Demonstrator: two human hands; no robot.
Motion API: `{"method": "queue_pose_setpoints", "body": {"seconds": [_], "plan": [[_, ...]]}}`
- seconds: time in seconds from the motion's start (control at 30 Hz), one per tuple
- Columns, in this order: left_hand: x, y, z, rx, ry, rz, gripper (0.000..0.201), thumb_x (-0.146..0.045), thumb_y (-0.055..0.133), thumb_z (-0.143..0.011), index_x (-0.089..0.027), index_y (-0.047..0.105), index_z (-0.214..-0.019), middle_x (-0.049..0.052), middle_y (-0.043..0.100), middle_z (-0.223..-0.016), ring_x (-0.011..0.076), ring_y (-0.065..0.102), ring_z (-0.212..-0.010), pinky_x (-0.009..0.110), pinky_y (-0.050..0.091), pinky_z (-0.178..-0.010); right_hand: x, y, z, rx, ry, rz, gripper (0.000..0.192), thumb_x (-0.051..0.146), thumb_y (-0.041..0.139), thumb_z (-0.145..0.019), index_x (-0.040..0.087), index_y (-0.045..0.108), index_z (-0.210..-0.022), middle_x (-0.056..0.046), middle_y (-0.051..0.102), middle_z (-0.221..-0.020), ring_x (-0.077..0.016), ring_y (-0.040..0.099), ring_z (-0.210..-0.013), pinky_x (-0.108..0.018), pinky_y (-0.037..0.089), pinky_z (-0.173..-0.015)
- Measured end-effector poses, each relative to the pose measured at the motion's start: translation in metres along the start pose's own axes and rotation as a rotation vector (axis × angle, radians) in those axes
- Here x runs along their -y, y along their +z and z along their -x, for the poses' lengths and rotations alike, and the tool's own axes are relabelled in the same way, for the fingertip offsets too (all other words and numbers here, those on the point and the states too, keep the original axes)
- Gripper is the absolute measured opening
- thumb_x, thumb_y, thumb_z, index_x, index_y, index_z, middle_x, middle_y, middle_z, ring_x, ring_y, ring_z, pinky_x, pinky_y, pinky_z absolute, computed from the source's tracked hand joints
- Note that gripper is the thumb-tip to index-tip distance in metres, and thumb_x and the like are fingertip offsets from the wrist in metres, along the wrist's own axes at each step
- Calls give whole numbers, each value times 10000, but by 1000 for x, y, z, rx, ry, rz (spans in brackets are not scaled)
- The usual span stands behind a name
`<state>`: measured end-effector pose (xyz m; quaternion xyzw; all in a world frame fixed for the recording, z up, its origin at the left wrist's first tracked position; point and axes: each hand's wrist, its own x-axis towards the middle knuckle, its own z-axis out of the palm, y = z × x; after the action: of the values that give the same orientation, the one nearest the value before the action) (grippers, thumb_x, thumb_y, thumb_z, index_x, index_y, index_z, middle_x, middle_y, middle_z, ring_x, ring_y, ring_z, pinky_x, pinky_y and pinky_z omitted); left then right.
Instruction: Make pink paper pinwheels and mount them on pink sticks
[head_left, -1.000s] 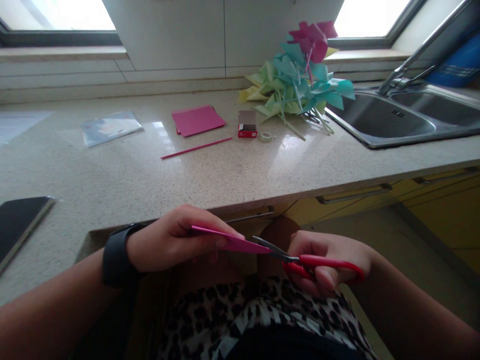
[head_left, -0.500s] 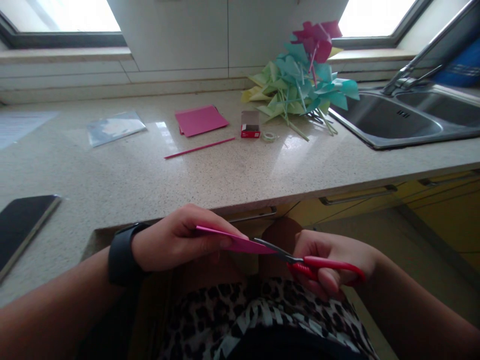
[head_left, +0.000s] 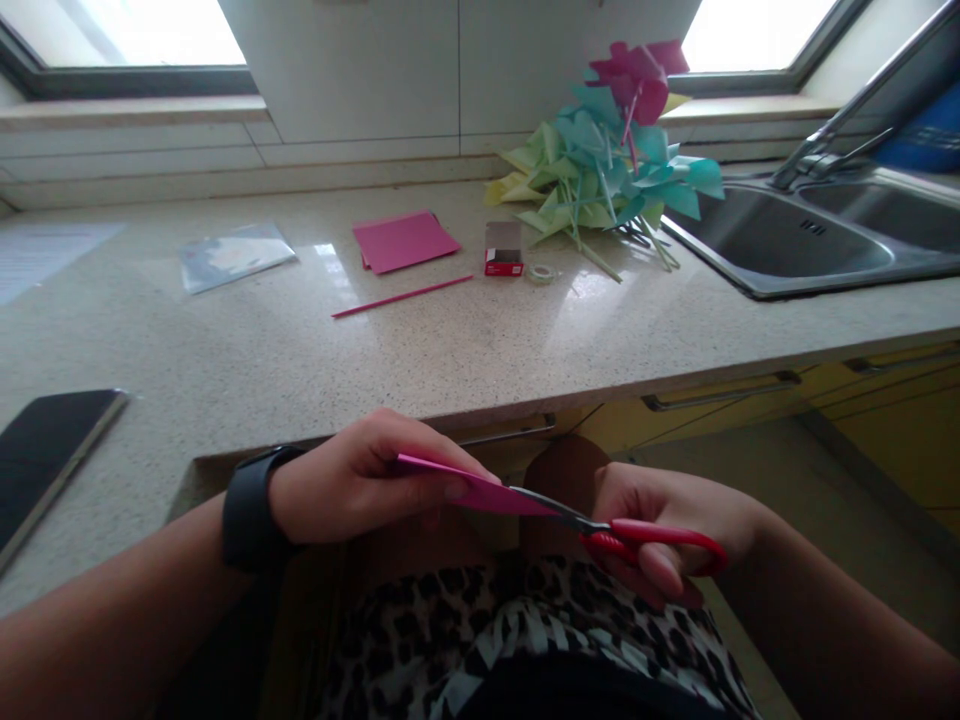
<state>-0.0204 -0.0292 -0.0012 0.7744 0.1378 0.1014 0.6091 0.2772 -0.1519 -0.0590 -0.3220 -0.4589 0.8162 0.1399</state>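
Observation:
Between thumb and fingers, my left hand [head_left: 375,482] pinches a piece of pink paper [head_left: 491,494] in front of the counter's edge, above my lap. My right hand [head_left: 675,515] is closed round the red handles of a pair of scissors [head_left: 637,532]. The blades point left and meet the paper's right end, close to my left fingertips. They look nearly closed along its upper edge. The underside of the paper and some fingers of both hands are hidden.
On the counter [head_left: 262,360] lie pink paper squares [head_left: 405,243], a pink stick [head_left: 401,297], a small red box [head_left: 503,250], a tape roll [head_left: 540,273] and a clear packet [head_left: 236,257]. Paper pinwheels [head_left: 600,160] lie beside the sink [head_left: 795,235]. A dark phone-like slab [head_left: 56,450] is left.
The scissor blades have come closer together on the pink paper. Both hands keep nearly the same places; the whole view has shifted slightly.

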Motion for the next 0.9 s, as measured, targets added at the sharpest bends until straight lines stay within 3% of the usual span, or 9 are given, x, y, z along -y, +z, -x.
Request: {"method": "queue_pose_setpoints", "body": {"seconds": [0.33,0.53,0.7,0.9], "plan": [[0,0,2,4,3,1,255,-277,598,-974,-145,759,-1123,78,774,-790,122,658,-592,183,527,-543,2,3,-2,-10,-6,-41,506,569,830,-711,113,641,-602,37,541,-417,-59,456,-304,-135,320,-283],[-2,1,1,0,28,-31,247,-258,599,-970,-153,765,-1120,74,781,-793,129,669,-603,192,536,-567,-2,4,-2,20,14,-29,593,687,797,-665,119,634,-614,29,549,-428,-72,476,-320,-147,339,-294],[-5,5,-1,62,48,-46,264,-241,578,-983,-142,752,-1154,97,791,-874,129,681,-630,201,544,-607,0,7,-4,56,-18,22,682,791,733,-640,117,636,-659,14,573,-481,-81,492,-368,-172,362,-335],[-2,11,-1,73,34,-5,254,-221,575,-983,-121,746,-1142,100,789,-885,131,688,-674,186,534,-604,6,13,-6,47,-21,39,665,778,723,-671,120,632,-690,15,572,-508,-80,491,-407,-174,358,-370]]}}
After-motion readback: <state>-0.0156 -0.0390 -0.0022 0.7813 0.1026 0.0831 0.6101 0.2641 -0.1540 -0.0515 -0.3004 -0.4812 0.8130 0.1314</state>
